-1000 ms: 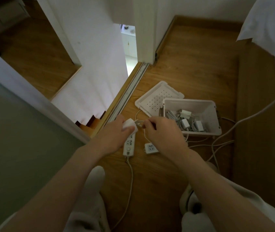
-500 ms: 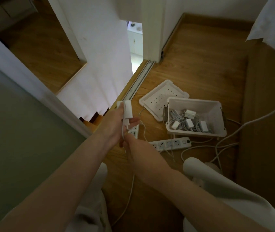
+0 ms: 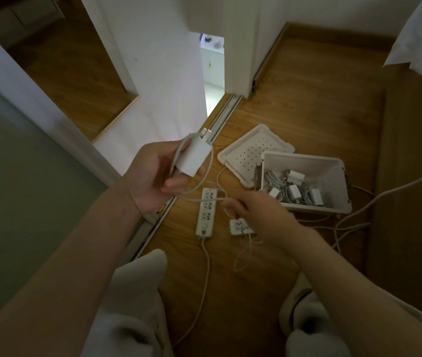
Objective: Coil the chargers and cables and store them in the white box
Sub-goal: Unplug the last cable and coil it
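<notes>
The person's left hand [image 3: 153,176] holds the white charger [image 3: 195,158] above the floor [image 3: 307,104], fingers curled round the block. The right hand [image 3: 261,215] pinches its cable [image 3: 204,200] lower down. The cable looks light, limp and springy, so I'd grip the hard block and feed slack close to the loop. The white box [image 3: 302,157] lies open nearby.

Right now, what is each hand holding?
Left hand: grips the white charger.
Right hand: pinches that charger's cable.

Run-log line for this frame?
left hand: grips charger | right hand: pinches its cable | white box: open, stored chargers inside
</notes>
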